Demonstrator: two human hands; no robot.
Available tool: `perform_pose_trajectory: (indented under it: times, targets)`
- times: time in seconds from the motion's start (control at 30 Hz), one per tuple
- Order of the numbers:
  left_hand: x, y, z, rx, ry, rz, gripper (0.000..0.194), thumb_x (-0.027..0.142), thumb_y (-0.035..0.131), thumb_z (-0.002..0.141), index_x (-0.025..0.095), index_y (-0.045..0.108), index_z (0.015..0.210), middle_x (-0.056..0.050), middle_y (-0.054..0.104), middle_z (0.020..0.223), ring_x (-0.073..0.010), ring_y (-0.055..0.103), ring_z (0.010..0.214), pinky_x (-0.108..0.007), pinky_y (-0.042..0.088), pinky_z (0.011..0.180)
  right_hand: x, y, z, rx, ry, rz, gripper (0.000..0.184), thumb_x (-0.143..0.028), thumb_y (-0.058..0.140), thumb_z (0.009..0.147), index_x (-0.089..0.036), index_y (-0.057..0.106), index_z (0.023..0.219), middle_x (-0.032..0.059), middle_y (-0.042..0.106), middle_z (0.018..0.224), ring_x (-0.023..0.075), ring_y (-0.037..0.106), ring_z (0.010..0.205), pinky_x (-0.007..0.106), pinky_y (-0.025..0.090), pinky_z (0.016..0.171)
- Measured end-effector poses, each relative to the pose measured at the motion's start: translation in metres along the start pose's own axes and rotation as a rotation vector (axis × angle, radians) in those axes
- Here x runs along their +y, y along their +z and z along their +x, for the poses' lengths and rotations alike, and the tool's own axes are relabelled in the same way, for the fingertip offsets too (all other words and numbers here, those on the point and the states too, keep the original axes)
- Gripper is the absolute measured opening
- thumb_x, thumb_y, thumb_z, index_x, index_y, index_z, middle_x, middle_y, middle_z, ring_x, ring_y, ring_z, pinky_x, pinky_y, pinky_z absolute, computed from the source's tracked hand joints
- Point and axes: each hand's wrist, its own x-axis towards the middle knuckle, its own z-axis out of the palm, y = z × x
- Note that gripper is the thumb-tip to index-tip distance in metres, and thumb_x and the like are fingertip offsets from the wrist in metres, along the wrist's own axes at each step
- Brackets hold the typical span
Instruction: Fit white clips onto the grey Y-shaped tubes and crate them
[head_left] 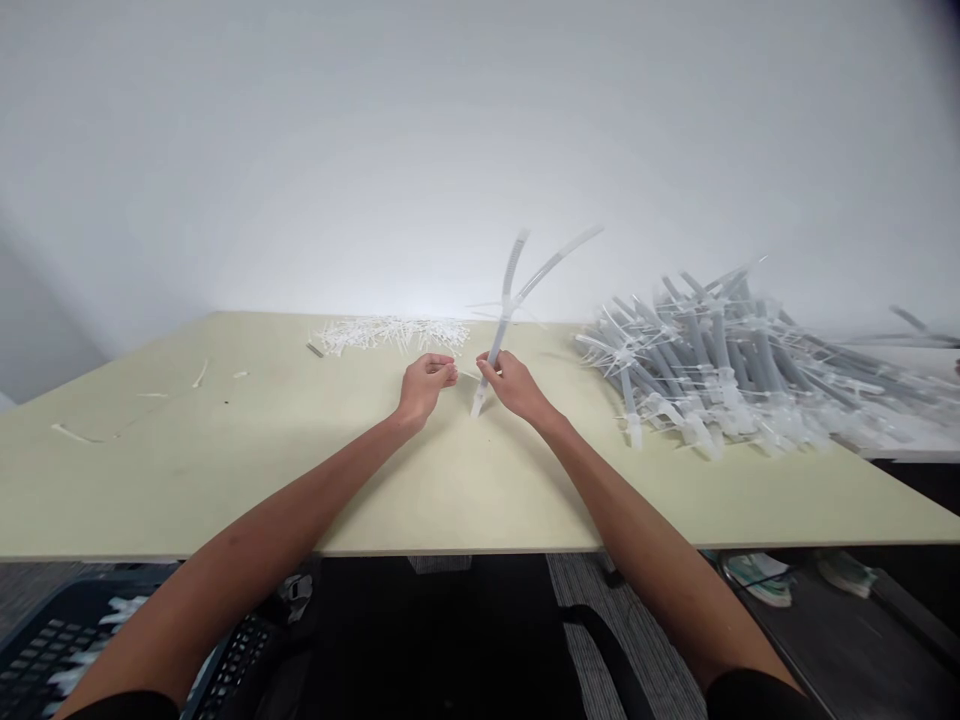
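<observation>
My right hand (514, 385) is closed around the lower part of a Y-shaped grey tube assembly (496, 340). The assembly leans to the right, with two tube branches spreading at its top and a whitish translucent fitting (478, 402) at its lower end. Thin tie tails stick out at the fork. Just to the left, my left hand (429, 385) is pinched on the tail of a thin white cable tie (469, 375) that runs toward the tube's lower end. The fingers partly hide this tie.
A pile of similar tube assemblies (712, 360) covers the table's right side. Loose white cable ties (397, 333) lie in a heap at the back, near a small grey piece (315, 350). Tie scraps (75, 434) lie at left. Below the table stands a dark basket (45, 630) with white parts.
</observation>
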Motion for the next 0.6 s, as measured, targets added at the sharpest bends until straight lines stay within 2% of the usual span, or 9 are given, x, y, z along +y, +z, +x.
perform_pose_trajectory:
  times: [0.17,0.37,0.6]
  targets:
    - [-0.001,-0.004,-0.002,-0.1,-0.036,0.19,0.026,0.038,0.062,0.072,0.013,0.058,0.079,-0.006,0.064,0.074,-0.0146,0.06,0.068,-0.033,0.051,0.072,-0.004,-0.004,-0.003,-0.045,0.008,0.0,0.034,-0.045,0.037,0.088,-0.019,0.057,0.094,0.0028,0.059,0.085,0.015,0.053,0.076,0.027,0.039,0.07]
    - [0.006,-0.006,-0.007,-0.293,0.123,0.526,0.023,0.04,0.054,0.076,0.017,0.058,0.078,-0.001,0.062,0.07,-0.0134,0.056,0.067,-0.026,0.042,0.065,-0.005,-0.009,-0.004,-0.121,0.002,-0.067,0.035,-0.048,0.038,0.087,-0.019,0.056,0.09,0.0026,0.061,0.082,0.0148,0.054,0.072,0.026,0.037,0.064]
    - [0.012,-0.006,-0.007,-0.318,0.115,0.625,0.022,0.038,0.051,0.077,0.019,0.061,0.08,0.0,0.062,0.071,-0.0127,0.055,0.066,-0.024,0.038,0.061,-0.009,-0.014,-0.007,-0.21,0.052,-0.181,0.036,-0.049,0.035,0.089,-0.018,0.053,0.083,0.004,0.063,0.074,0.0148,0.055,0.065,0.024,0.036,0.059]
